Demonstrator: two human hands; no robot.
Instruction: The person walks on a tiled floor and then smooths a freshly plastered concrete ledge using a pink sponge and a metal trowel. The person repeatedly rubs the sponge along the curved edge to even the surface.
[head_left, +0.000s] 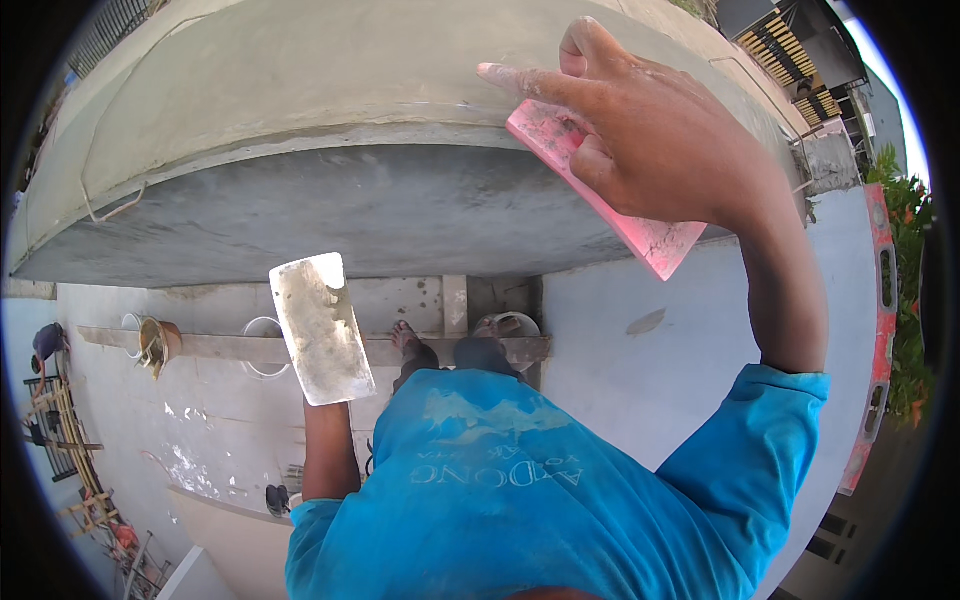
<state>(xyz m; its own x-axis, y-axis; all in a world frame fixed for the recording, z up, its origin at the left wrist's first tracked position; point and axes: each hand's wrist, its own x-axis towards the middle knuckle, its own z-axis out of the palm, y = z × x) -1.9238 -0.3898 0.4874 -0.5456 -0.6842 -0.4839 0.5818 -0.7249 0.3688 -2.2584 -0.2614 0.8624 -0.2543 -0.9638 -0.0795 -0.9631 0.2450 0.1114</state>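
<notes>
A pink plastering float (640, 240), smeared with grey, is gripped by my right hand (650, 140) at the upper right. That hand's index finger reaches out leftward over the smooth grey concrete ledge (330, 70); I cannot tell whether it touches the surface. Below the ledge's edge, a white rectangular mortar board (325, 330) with grey residue on top is held up on my left arm. It covers my left hand, so those fingers are hidden. The ledge's darker grey front face (350, 210) runs beneath its curved edge, close to both tools.
I stand on a narrow wooden plank (210, 345) raised above the floor. Beneath and beside it are a mortar-stained bucket (158, 343) and a white bucket (265, 350). A long red spirit level (880, 300) stands at the far right, beside plants (905, 230).
</notes>
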